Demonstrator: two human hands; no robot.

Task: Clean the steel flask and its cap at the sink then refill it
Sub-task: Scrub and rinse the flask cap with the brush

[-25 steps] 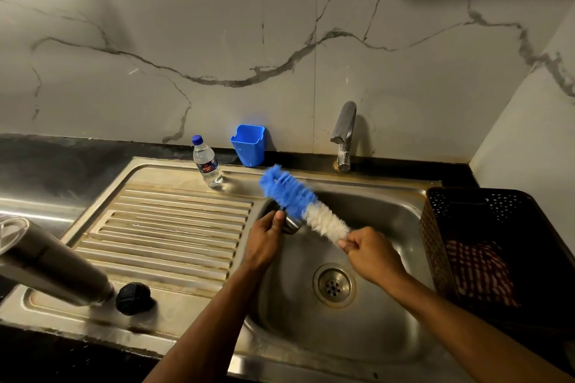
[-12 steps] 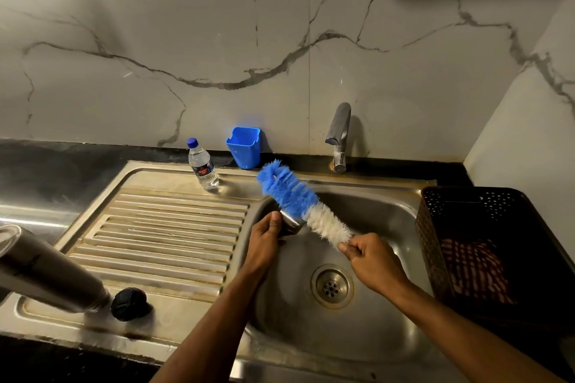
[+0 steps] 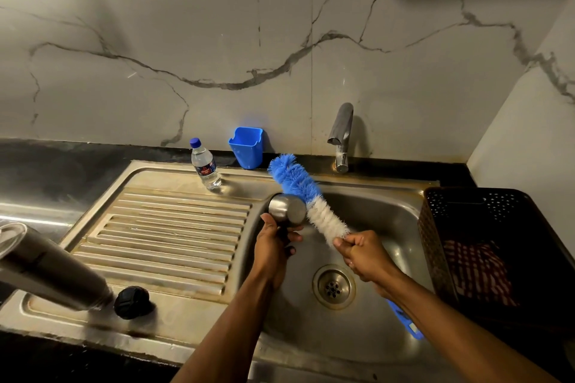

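Over the sink (image 3: 382,211), the left hand (image 3: 272,247) gripped the steel cap (image 3: 287,209), held above the basin's ten-o'clock edge. The right hand (image 3: 362,253) clasped a bottle brush (image 3: 306,193), its bristles touching the cap's right side. At eight o'clock from the drain (image 3: 333,286), the flask (image 3: 46,266) lay tilted on the drainboard (image 3: 161,233), a black stopper (image 3: 131,301) just beside its mouth. A water bottle (image 3: 203,165), partly filled, and a blue holder (image 3: 247,146) stood at eleven o'clock. At three o'clock a black basket (image 3: 435,246) held a checked cloth (image 3: 476,270).
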